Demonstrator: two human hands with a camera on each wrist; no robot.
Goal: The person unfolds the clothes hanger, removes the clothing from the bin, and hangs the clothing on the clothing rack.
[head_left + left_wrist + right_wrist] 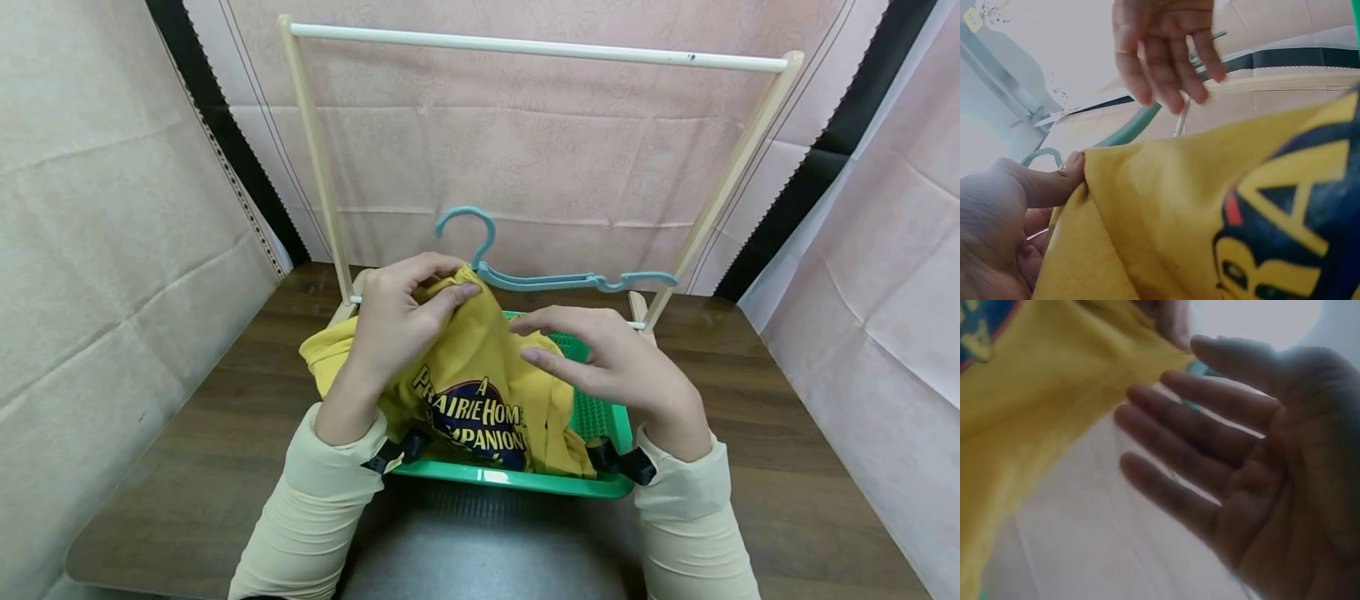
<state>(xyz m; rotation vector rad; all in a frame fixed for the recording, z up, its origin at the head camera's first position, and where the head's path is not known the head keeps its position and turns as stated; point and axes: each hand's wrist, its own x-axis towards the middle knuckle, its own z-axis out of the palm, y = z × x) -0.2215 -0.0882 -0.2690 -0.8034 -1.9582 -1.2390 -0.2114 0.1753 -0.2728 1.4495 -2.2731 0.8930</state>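
Observation:
A yellow T-shirt (498, 333) with dark blue lettered print is bunched above a green basket (487, 475), its lower part inside. My left hand (393, 321) pinches the cloth at its top between thumb and fingers, beside the hook of a light blue hanger (551, 282). One arm of the hanger sticks out to the right, bare; the other is hidden by the shirt. In the left wrist view the thumb (1060, 178) presses the yellow cloth. My right hand (611, 358) hovers right of the shirt, fingers extended and apart. The right wrist view shows its palm (1266, 481) holding nothing.
A cream rack with a white top bar (525, 47) stands behind the basket, its posts at either side. The brown wooden table (187, 483) carries everything. Pale cloth walls (112, 208) enclose the back and sides.

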